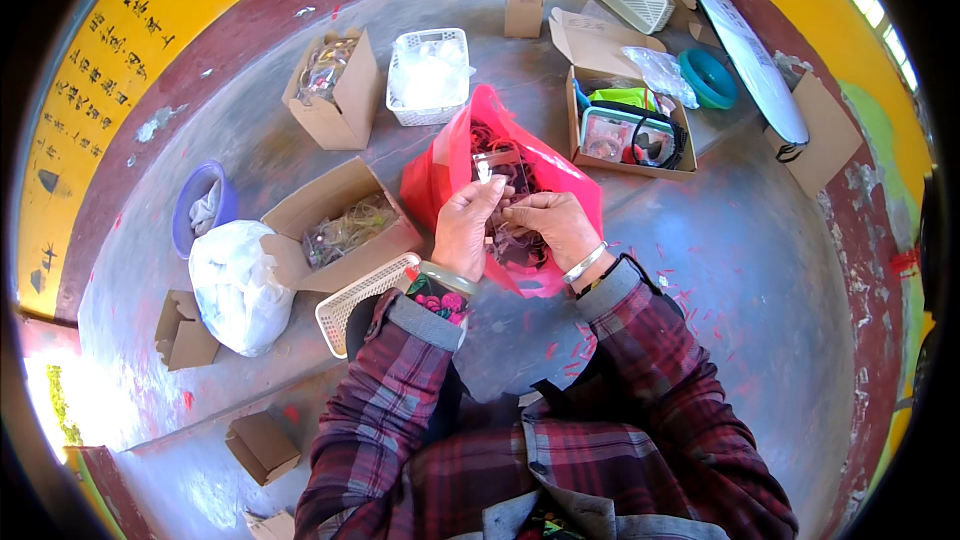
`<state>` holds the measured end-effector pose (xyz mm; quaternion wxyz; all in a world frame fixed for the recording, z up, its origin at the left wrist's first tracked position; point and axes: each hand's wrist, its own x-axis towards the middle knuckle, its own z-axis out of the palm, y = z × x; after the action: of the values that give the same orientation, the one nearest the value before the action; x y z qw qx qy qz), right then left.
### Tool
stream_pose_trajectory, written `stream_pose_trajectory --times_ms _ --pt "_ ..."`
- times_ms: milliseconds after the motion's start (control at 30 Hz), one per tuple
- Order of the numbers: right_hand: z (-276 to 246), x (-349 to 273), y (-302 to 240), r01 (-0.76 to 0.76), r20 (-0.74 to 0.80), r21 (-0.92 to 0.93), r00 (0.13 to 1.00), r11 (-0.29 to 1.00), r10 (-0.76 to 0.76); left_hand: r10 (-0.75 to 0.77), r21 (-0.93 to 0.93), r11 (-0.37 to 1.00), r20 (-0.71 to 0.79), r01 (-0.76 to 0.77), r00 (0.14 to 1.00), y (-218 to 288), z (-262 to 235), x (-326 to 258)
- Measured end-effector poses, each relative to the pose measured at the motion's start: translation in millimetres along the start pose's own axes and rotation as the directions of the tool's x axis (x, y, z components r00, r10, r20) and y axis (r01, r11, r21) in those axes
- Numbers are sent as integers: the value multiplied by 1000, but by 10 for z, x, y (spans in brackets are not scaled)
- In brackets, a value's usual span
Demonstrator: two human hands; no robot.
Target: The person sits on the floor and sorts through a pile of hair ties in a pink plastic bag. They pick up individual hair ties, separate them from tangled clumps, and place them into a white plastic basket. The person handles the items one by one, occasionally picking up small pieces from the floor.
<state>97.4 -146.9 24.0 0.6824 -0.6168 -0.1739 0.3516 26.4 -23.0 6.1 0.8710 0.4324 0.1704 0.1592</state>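
My left hand (465,228) and my right hand (556,227) are close together over a red plastic bag (430,180). Thumb and forefinger of the left hand pinch a small clear plastic piece with a white tab (486,171). The right hand's fingers are pressed together beside it; what they hold, perhaps a thin strand, is too fine to make out. Dark reddish cords (525,252) fill the open bag below both hands.
Left of the bag stand a cardboard box of tangled strands (350,225), a cream basket (365,292) and a white plastic sack (242,285). Beyond are a white basket (428,75), a tall box (335,105) and, at right, a box of packed items (630,130).
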Motion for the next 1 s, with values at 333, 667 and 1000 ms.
stream_pose_trajectory --times_ms 333,667,1000 --pt "163 -89 -47 173 267 -962 767 -213 -583 -27 310 951 36 14 999 -171 -13 -41" --pt "-81 42 -14 369 -7 -696 854 616 -520 29 211 977 40 -37 999 -42 -38 -10" --pt "-187 83 24 41 -72 -143 996 989 -52 -5 240 970 -96 28 995 35 45 -58"
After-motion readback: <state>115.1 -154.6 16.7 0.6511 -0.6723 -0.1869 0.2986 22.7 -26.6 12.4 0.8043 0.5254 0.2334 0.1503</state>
